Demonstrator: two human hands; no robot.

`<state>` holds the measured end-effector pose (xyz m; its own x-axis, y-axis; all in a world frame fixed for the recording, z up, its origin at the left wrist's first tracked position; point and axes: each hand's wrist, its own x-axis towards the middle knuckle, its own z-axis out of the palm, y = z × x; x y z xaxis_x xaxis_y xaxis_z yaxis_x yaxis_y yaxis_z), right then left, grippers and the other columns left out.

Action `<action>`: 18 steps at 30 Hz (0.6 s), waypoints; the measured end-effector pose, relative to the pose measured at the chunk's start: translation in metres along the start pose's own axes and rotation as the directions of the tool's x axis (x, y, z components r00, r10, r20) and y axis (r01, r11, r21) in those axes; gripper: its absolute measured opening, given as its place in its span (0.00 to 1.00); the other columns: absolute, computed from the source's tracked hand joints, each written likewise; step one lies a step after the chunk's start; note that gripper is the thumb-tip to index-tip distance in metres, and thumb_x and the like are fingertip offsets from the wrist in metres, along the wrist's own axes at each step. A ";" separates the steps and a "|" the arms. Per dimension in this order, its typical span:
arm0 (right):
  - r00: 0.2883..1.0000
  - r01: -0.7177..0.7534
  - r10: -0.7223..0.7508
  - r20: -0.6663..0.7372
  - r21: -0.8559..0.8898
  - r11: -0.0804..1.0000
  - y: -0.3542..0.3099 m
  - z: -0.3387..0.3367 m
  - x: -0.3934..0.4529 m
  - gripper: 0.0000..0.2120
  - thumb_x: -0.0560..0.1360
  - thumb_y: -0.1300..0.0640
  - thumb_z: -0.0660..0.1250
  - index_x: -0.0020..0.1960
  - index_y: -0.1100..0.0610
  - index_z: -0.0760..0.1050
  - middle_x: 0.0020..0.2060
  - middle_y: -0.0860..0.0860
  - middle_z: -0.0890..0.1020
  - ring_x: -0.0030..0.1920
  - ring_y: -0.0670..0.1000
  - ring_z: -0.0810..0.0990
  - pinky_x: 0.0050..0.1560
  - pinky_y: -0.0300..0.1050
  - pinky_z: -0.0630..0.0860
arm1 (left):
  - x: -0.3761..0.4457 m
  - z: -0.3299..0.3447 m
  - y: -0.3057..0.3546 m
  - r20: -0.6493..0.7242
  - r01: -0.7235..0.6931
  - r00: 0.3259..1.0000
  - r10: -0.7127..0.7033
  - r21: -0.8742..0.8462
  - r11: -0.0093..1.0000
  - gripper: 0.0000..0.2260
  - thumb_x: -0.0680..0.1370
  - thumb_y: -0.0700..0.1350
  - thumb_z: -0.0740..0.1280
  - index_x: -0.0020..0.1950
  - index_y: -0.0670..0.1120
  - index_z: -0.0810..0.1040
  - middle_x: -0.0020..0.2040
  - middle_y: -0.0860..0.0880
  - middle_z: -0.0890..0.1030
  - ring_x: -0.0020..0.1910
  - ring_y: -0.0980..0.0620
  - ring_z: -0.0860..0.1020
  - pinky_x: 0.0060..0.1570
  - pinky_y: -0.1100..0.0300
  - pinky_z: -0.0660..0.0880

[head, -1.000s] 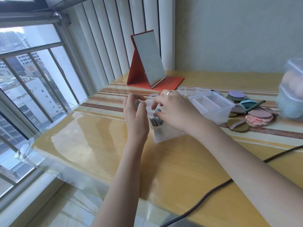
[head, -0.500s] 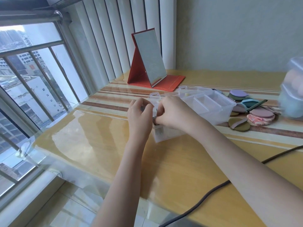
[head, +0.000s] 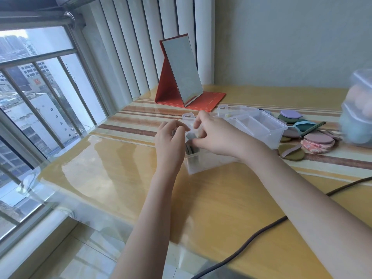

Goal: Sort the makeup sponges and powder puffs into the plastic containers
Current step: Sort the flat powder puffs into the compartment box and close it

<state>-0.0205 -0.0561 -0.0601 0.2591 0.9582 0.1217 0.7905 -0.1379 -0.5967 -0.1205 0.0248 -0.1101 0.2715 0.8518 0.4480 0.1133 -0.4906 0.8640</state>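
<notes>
Nearby, red mirror point(head: 181, 71) and loose puffs point(head: 318, 140); both hands' point(head: 171, 141) grips hidden over the container point(head: 209, 160)

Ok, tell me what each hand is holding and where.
Right hand pinches a grey puff by its top edge over the near container. Left hand: cannot tell.

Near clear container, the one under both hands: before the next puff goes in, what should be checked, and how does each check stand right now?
1. Near clear container upright on the table: ok.
2. Puffs in its left slot standing on edge: ok.
3. Room left in that slot: cannot tell.
4. Right hand free for the next puff: not ok, its fingers are busy at the rim.
5. Left hand steadying the container: cannot tell.
6. Loose puff pile waiting beside the far container: ok.
</notes>
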 end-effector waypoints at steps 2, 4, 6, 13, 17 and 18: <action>0.998 0.019 -0.020 -0.055 -0.010 1.000 0.001 -0.002 0.001 0.10 0.77 0.51 0.65 0.48 0.58 0.74 0.40 0.50 0.78 0.37 0.47 0.74 0.34 0.40 0.68 | 0.000 0.000 0.000 0.001 0.003 1.000 -0.003 -0.002 1.000 0.14 0.72 0.36 0.61 0.32 0.50 0.77 0.40 0.52 0.76 0.39 0.67 0.71 0.36 0.76 0.64; 0.997 0.046 -0.049 -0.059 -0.044 0.998 0.003 -0.006 0.003 0.14 0.79 0.51 0.63 0.43 0.61 0.78 0.36 0.52 0.77 0.34 0.49 0.70 0.32 0.41 0.64 | 0.000 0.000 0.000 -0.006 0.004 1.000 -0.004 0.002 1.000 0.15 0.72 0.37 0.61 0.29 0.52 0.77 0.40 0.51 0.77 0.38 0.64 0.72 0.36 0.75 0.64; 0.995 0.082 -0.086 -0.058 -0.058 0.995 0.004 -0.008 0.003 0.13 0.79 0.51 0.63 0.44 0.58 0.80 0.37 0.49 0.73 0.36 0.50 0.70 0.35 0.42 0.64 | 0.001 0.000 0.000 -0.016 0.003 1.000 -0.003 -0.001 1.000 0.15 0.71 0.38 0.61 0.28 0.52 0.76 0.39 0.50 0.77 0.38 0.63 0.72 0.35 0.74 0.64; 0.992 0.089 -0.065 0.106 -0.248 0.965 0.003 0.005 0.003 0.13 0.81 0.52 0.56 0.47 0.47 0.79 0.46 0.49 0.72 0.48 0.52 0.73 0.51 0.51 0.73 | -0.002 -0.001 0.005 -0.013 -0.009 1.000 0.007 -0.100 0.995 0.10 0.68 0.43 0.55 0.32 0.48 0.75 0.40 0.47 0.78 0.40 0.57 0.72 0.40 0.64 0.66; 0.982 0.114 -0.113 -0.153 -0.006 0.994 0.002 -0.002 0.004 0.12 0.81 0.52 0.58 0.49 0.56 0.78 0.40 0.48 0.73 0.38 0.45 0.72 0.38 0.40 0.68 | -0.001 -0.001 0.010 0.022 0.007 1.000 -0.002 -0.233 0.972 0.10 0.68 0.40 0.54 0.38 0.46 0.75 0.38 0.50 0.75 0.41 0.48 0.67 0.41 0.54 0.63; 0.978 0.126 -0.112 -0.175 0.073 0.989 0.001 -0.003 0.004 0.11 0.80 0.50 0.60 0.51 0.55 0.78 0.40 0.48 0.75 0.37 0.44 0.71 0.37 0.38 0.68 | -0.001 -0.002 0.011 0.031 0.020 0.999 -0.012 -0.270 0.963 0.10 0.68 0.39 0.55 0.40 0.46 0.75 0.38 0.49 0.74 0.41 0.48 0.67 0.41 0.53 0.62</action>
<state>-0.0173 -0.0534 -0.0574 0.2621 0.9088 0.3247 0.7743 0.0028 -0.6329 -0.1214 0.0192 -0.1005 0.2993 0.8515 0.4306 -0.1437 -0.4059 0.9026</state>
